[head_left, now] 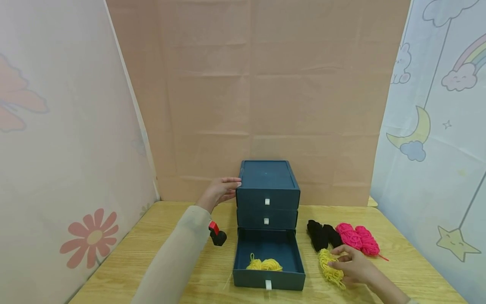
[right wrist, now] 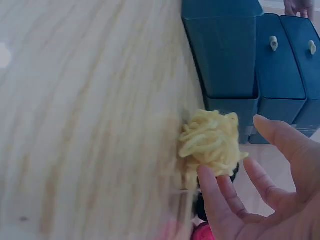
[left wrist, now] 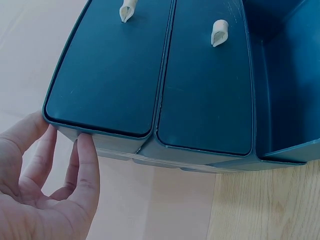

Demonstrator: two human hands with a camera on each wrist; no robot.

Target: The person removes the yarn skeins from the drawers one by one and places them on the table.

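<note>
A dark blue cabinet (head_left: 268, 175) of three stacked drawers stands on the table. My left hand (head_left: 223, 191) rests its fingertips against the cabinet's upper left side; in the left wrist view the fingers (left wrist: 88, 165) touch the top drawer unit's edge. The bottom drawer (head_left: 268, 278) is pulled out, with a yellow yarn skein (head_left: 264, 264) lying inside near its front. To the right of it, my right hand (head_left: 353, 264) is at another yellow yarn skein (head_left: 329, 270) on the table. Its thumb and fingers are spread beside that skein (right wrist: 212, 142) in the right wrist view.
Black yarn (head_left: 318, 235) and pink yarn (head_left: 357, 238) lie on the table behind the right hand. A small black and red object (head_left: 217, 234) sits left of the cabinet. Brown paper (head_left: 250, 97) stands behind, with printed cloth walls at both sides.
</note>
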